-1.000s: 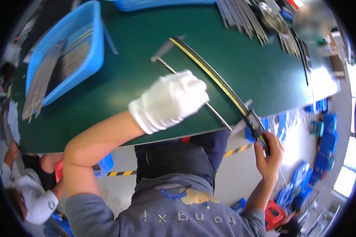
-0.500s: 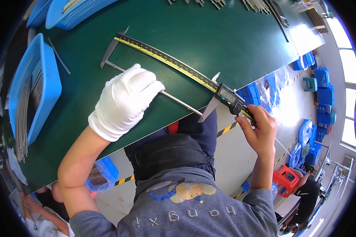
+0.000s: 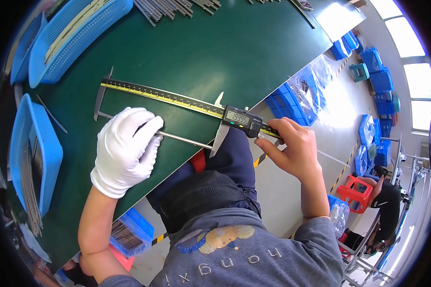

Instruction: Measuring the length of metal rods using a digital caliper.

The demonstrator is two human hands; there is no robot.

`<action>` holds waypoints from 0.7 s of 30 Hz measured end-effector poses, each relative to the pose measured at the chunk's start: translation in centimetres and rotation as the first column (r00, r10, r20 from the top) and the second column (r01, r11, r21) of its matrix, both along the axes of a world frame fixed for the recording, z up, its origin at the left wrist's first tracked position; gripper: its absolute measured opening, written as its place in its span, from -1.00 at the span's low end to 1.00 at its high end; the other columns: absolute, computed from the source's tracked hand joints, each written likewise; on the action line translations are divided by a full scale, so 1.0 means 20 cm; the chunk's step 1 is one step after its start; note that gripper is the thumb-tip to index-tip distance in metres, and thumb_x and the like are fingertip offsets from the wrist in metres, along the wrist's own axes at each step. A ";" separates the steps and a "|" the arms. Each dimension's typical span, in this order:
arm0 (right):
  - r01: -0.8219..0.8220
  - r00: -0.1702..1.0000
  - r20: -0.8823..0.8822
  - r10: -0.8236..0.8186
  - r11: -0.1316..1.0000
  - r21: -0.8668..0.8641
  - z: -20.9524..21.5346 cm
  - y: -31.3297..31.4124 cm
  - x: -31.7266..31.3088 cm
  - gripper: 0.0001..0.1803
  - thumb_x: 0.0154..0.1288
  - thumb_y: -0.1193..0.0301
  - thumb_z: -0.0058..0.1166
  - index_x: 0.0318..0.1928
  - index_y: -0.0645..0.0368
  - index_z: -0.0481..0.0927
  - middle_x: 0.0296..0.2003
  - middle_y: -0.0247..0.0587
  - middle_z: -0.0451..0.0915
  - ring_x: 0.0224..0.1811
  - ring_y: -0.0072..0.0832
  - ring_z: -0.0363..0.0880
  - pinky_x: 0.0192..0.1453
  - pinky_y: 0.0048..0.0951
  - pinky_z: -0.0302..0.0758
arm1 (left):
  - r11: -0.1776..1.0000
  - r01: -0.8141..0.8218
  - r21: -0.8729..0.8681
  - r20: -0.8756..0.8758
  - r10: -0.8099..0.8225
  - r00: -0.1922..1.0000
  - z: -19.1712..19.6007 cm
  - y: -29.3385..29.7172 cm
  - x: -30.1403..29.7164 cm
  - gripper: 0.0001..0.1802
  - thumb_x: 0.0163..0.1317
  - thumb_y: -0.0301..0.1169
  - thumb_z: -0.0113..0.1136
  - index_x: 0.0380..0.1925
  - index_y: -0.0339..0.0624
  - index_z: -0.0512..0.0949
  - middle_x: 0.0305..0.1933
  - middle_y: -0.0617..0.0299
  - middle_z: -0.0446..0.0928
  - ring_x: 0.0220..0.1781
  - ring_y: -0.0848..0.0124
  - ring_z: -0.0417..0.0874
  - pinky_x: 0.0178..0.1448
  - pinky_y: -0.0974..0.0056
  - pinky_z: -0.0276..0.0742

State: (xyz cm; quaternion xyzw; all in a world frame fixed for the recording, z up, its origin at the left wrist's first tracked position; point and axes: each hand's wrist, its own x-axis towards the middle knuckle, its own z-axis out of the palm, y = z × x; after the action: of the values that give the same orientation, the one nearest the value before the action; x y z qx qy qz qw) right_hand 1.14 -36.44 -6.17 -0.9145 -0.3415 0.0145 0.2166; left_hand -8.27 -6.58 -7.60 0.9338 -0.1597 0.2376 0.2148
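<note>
My left hand [image 3: 126,149], in a white glove, is closed around the middle of a thin metal rod [image 3: 187,140]. The rod lies between the jaws of a long digital caliper [image 3: 163,98] with a yellow-edged scale and a lit display; one rod end is by the far-left jaw, the other by the sliding jaw [image 3: 219,139]. Bare, my right hand [image 3: 292,148] grips the caliper at its display end, with thumb and fingers about the slider and beam. The glove hides part of the rod.
On the green table [image 3: 215,52], a blue basket [image 3: 52,158] of rods stands at left, with another blue basket [image 3: 81,40] behind it. Several loose rods [image 3: 170,7] lie at the far edge. Blue crates [image 3: 292,103], a red stool [image 3: 354,191] and another person [image 3: 388,205] are off the right side.
Both hands, the caliper and the rod have shifted left in the view, and the caliper lies more level. The left hand's fingers have changed position on the rod. The head view has also turned.
</note>
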 end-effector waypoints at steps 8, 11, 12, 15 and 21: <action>-0.065 0.997 0.031 0.064 0.997 0.033 0.00 0.01 0.00 -0.60 -0.06 0.23 0.41 -0.28 0.18 0.57 -0.53 -0.26 0.53 -0.60 -0.42 0.54 -0.52 -0.49 0.41 | 0.998 0.015 0.057 0.011 -0.016 1.000 0.00 0.00 0.00 -0.70 -0.16 -0.53 0.32 -0.32 -0.18 0.58 -0.30 0.15 0.52 -0.27 0.14 0.60 -0.27 0.14 0.56; -0.043 0.998 0.049 0.041 0.998 0.037 -0.03 0.01 -0.01 -0.61 -0.06 0.23 0.41 -0.29 0.18 0.57 -0.53 -0.25 0.53 -0.61 -0.41 0.53 -0.53 -0.48 0.41 | 0.987 0.074 0.144 0.006 -0.075 0.997 0.00 -0.02 0.00 -0.70 -0.14 -0.46 0.34 -0.30 -0.16 0.59 -0.29 0.17 0.53 -0.25 0.16 0.61 -0.23 0.14 0.59; -0.045 0.998 0.048 0.043 0.998 0.040 -0.04 0.02 -0.02 -0.61 -0.06 0.23 0.41 -0.29 0.18 0.57 -0.53 -0.25 0.53 -0.61 -0.41 0.53 -0.53 -0.48 0.41 | 0.983 0.084 0.166 0.004 -0.086 0.996 -0.01 -0.04 -0.01 -0.70 -0.12 -0.43 0.34 -0.29 -0.14 0.60 -0.28 0.18 0.54 -0.24 0.18 0.62 -0.20 0.15 0.61; 0.014 1.000 0.003 -0.014 0.999 0.031 -0.05 0.02 -0.04 -0.61 0.03 0.09 0.31 -0.33 0.14 0.55 -0.50 -0.27 0.54 -0.56 -0.26 0.56 -0.53 -0.32 0.41 | 0.965 0.114 0.237 0.012 -0.121 0.993 0.01 -0.11 -0.01 -0.66 -0.19 -0.48 0.26 -0.28 -0.19 0.60 -0.29 0.20 0.54 -0.24 0.24 0.62 -0.19 0.20 0.62; 0.015 0.999 0.038 -0.014 1.000 -0.012 -0.04 0.03 -0.07 -0.65 -0.01 0.23 0.38 -0.37 0.18 0.52 -0.52 -0.23 0.53 -0.59 -0.36 0.54 -0.53 -0.44 0.39 | 0.967 0.108 0.230 -0.033 -0.103 0.994 0.03 -0.17 -0.01 -0.72 -0.18 -0.47 0.19 -0.35 -0.23 0.55 -0.39 0.23 0.48 -0.34 0.30 0.57 -0.31 0.26 0.57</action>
State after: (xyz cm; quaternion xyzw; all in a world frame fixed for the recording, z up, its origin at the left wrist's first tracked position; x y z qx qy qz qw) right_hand -0.17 -35.79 -7.03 -0.9184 -0.3389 -0.0022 0.2043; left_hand -8.47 -9.92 -7.06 0.9450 -0.2335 0.1957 0.1188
